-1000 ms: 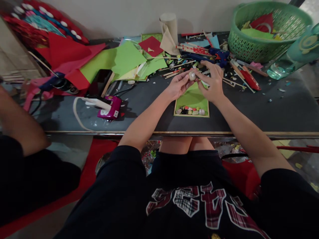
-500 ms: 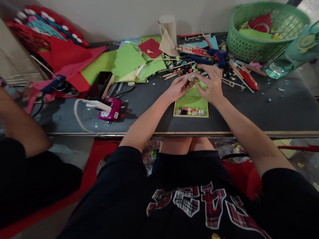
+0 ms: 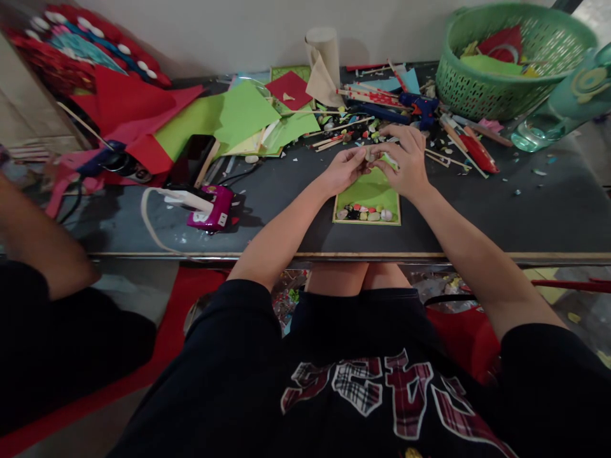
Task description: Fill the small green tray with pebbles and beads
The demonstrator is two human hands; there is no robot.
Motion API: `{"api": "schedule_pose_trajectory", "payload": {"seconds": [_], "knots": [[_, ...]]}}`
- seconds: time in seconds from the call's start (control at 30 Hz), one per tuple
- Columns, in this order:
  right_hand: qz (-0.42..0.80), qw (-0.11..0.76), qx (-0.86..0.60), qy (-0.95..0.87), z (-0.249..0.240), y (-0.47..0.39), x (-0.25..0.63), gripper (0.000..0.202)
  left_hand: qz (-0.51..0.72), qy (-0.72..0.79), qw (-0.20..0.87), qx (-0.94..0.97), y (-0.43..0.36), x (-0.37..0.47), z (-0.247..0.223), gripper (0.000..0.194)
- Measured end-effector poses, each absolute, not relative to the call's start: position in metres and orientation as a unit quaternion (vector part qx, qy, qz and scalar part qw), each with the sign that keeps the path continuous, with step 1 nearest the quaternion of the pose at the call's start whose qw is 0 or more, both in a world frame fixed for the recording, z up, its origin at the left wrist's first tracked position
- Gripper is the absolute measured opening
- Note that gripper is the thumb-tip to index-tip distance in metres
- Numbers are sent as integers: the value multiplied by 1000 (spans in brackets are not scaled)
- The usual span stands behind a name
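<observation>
A small pale pebble [image 3: 369,154] is pinched between the fingertips of my left hand [image 3: 344,170]. My right hand [image 3: 407,163] has its thumb and index finger closed on the same pebble, while its other fingers curl above. Fingers partly hide the pebble. Beneath both hands lies a green panel [image 3: 375,192] with a thin wooden-stick border. Along its near edge sits a row of coloured pebbles [image 3: 363,214], black, red, yellow and white. My hands cover part of the panel's far end.
Behind my hands are scattered pebbles and sticks, a blue glue gun [image 3: 422,108], and a green basket [image 3: 506,83] beside a bottle [image 3: 558,108]. To the left lie green paper [image 3: 245,114], a phone [image 3: 193,159] and a purple power adapter [image 3: 212,207]. Another person's arm [image 3: 41,235] is far left.
My right thumb and index finger have closed in on the pebble, which shows less now. Both hands stay in nearly the same place over the panel.
</observation>
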State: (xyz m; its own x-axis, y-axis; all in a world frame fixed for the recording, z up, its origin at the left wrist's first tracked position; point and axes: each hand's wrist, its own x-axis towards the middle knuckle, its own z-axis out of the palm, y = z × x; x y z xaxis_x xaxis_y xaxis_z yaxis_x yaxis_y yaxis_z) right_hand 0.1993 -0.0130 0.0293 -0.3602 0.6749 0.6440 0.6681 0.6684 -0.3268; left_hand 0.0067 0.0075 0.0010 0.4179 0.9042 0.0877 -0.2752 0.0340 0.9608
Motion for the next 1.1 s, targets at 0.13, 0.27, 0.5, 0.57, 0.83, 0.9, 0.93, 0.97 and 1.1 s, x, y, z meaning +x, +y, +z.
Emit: {"api": "schedule_pose_trajectory", "payload": {"seconds": [0.13, 0.27, 0.5, 0.57, 0.83, 0.9, 0.93, 0.97, 1.1], "knots": [[28, 402, -362, -841, 24, -9, 201, 43, 459, 278, 671, 511, 4, 7, 6, 32], [41, 426, -336, -839, 18, -5, 201, 44, 460, 267, 673, 514, 5, 7, 6, 29], [51, 418, -321, -848, 11, -1, 199, 42, 471, 252, 662, 526, 10, 8, -2, 29], [51, 417, -319, -850, 11, -1, 199, 41, 469, 248, 664, 526, 9, 9, -1, 29], [65, 406, -300, -861, 14, -3, 199, 36, 465, 271, 662, 521, 8, 11, 3, 32], [62, 411, -293, -861, 15, -4, 198, 35, 466, 264, 663, 524, 8, 11, 2, 33], [59, 413, -290, -861, 16, -5, 198, 34, 465, 260, 662, 527, 9, 11, 1, 34], [57, 413, -289, -862, 16, -5, 197, 34, 465, 259, 660, 531, 9, 11, 1, 34], [67, 411, -300, -858, 15, -4, 197, 39, 466, 260, 654, 537, 9, 11, 1, 37]]}}
